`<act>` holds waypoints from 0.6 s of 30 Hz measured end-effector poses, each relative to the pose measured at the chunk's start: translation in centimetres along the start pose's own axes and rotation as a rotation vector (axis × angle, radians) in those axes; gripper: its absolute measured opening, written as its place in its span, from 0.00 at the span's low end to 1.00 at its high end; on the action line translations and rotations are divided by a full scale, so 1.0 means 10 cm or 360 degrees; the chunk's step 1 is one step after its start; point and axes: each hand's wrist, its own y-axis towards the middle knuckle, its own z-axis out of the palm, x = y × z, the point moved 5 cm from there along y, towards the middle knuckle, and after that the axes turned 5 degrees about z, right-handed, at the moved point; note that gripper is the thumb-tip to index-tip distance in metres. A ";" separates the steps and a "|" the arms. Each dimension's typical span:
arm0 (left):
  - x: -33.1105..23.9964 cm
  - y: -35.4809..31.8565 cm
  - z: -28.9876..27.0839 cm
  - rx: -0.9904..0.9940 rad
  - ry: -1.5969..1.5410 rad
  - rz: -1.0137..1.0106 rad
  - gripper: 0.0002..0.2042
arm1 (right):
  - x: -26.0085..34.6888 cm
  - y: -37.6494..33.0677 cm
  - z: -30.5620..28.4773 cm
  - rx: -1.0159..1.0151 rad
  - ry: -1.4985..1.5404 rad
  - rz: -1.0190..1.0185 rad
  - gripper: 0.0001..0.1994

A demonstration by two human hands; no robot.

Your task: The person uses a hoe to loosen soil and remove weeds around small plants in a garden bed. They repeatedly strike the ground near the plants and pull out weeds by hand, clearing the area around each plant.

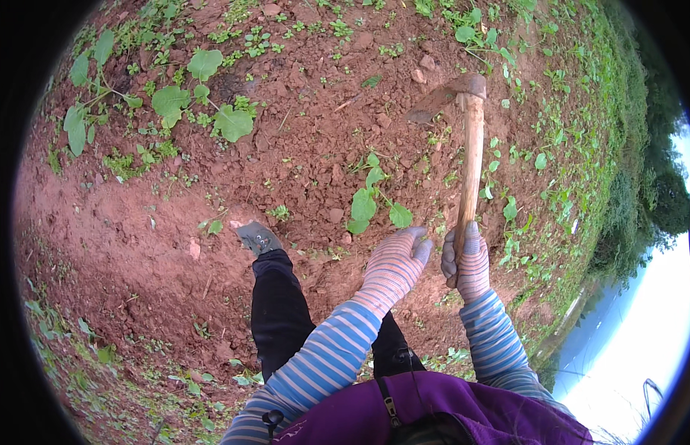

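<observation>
My right hand (465, 259), in a striped knit glove, is closed around the lower end of a wooden hoe handle (471, 163). The handle runs up to a soil-caked metal hoe blade (443, 96), which points left over the red earth. My left hand (397, 263), gloved the same way, hangs free just left of the handle with its fingers loosely curled and nothing in it. A small leafy seedling (373, 200) grows right above my left hand.
Red clumpy soil (300, 133) spreads all around. A larger leafy plant (189, 104) stands at the upper left. My left leg in dark trousers and a grey shoe (257, 239) steps forward. Low weeds (560, 148) cover the right side and the lower left.
</observation>
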 end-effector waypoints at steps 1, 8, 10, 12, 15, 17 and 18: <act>0.02 0.01 0.00 -0.0030 -0.0169 -0.0021 0.20 | 0.07 -0.03 0.06 0.0020 -0.0010 0.0019 0.27; 0.20 0.08 -0.32 -0.0800 -0.1050 -0.0001 0.18 | 1.00 0.66 1.06 0.0430 0.0125 -0.0556 0.21; 0.22 0.06 -0.43 -0.0946 -0.1231 0.0060 0.17 | 1.20 1.01 1.47 0.0491 0.0248 -0.0643 0.20; 0.21 0.03 -0.54 -0.1053 -0.1295 0.0103 0.19 | 1.14 1.28 1.76 0.0389 0.0296 -0.0456 0.20; 0.18 0.00 -0.66 -0.1167 -0.1404 0.0124 0.20 | 0.73 1.32 1.88 0.0202 0.0213 -0.0267 0.23; 0.16 0.02 -0.73 -0.1127 -0.1550 0.0077 0.20 | 0.39 1.15 1.78 0.0159 0.0212 -0.0242 0.23; 0.15 0.02 -0.75 -0.1103 -0.1562 0.0060 0.21 | 0.23 1.02 1.69 0.0167 0.0193 -0.0201 0.23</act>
